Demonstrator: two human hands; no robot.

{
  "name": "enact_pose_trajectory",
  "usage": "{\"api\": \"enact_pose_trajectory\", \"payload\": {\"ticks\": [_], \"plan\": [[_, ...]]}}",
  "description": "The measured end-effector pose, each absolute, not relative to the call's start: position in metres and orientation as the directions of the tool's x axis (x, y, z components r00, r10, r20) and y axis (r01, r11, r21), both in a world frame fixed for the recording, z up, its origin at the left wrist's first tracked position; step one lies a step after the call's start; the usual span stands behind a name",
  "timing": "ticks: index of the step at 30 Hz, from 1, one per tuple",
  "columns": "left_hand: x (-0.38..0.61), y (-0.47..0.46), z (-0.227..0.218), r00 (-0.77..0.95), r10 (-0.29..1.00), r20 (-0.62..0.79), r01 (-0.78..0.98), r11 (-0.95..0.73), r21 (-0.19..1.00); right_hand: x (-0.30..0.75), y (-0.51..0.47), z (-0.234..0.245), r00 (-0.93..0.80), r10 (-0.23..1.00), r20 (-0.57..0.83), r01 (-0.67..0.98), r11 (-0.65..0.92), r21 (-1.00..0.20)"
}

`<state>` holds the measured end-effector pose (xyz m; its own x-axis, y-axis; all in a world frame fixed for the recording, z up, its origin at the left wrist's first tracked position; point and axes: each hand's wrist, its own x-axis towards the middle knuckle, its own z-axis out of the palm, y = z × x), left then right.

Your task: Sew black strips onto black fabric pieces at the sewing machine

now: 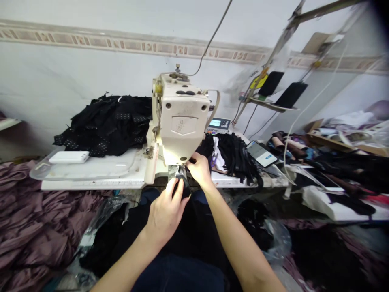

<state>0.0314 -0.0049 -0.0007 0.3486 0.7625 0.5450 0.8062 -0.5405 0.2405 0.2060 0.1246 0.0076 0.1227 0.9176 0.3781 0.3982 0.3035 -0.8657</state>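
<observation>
A white sewing machine point(183, 121) stands in front of me, its lamp lighting the metal needle plate. A small piece of black fabric point(184, 190) lies at the presser foot point(180, 169) and hangs over the table's front edge. Just in front of the foot, my left hand point(167, 209) grips this fabric between thumb and fingers. To the right of the needle, my right hand point(199, 168) is closed with its fingertips on dark fabric beside the foot. What lies under those fingertips is partly hidden by the hand and the machine head.
Left on the table point(91, 184) are a black fabric pile point(112, 121) and a white box point(69, 157) on a plastic tray. At right are black strips point(237, 154), a phone point(261, 154) and a thread stand with black spools point(290, 96). Mauve cloth point(45, 227) heaps at lower left.
</observation>
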Motion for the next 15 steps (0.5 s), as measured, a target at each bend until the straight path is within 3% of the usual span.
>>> {"api": "enact_pose_trajectory", "payload": {"ticks": [4, 8, 11, 13, 15], "plan": [[0.023, -0.011, 0.001, 0.345, 0.773, 0.532, 0.764, -0.561, 0.319, 0.206, 0.114, -0.004, 0.186, 0.935, 0.303, 0.222, 0.261, -0.94], [-0.007, -0.02, 0.003, 0.314, 0.767, 0.56, 0.581, -0.622, 0.526, 0.213, 0.078, -0.017, 0.256, 0.942, 0.216, 0.153, 0.181, -0.971], [-0.042, -0.017, -0.002, 0.244, 0.865, 0.439, 0.498, -0.5, 0.708, 0.225, 0.046, -0.024, 0.035, 0.999, 0.025, 0.079, 0.022, -0.997], [-0.068, -0.009, -0.009, 0.349, 0.879, 0.325, 0.507, -0.469, 0.723, 0.234, 0.03, -0.027, -0.188, 0.976, -0.111, 0.075, -0.098, -0.992], [-0.091, 0.0, -0.018, 0.414, 0.868, 0.276, 0.544, -0.478, 0.689, 0.241, 0.021, -0.026, -0.286, 0.942, -0.177, 0.083, -0.16, -0.984]]}}
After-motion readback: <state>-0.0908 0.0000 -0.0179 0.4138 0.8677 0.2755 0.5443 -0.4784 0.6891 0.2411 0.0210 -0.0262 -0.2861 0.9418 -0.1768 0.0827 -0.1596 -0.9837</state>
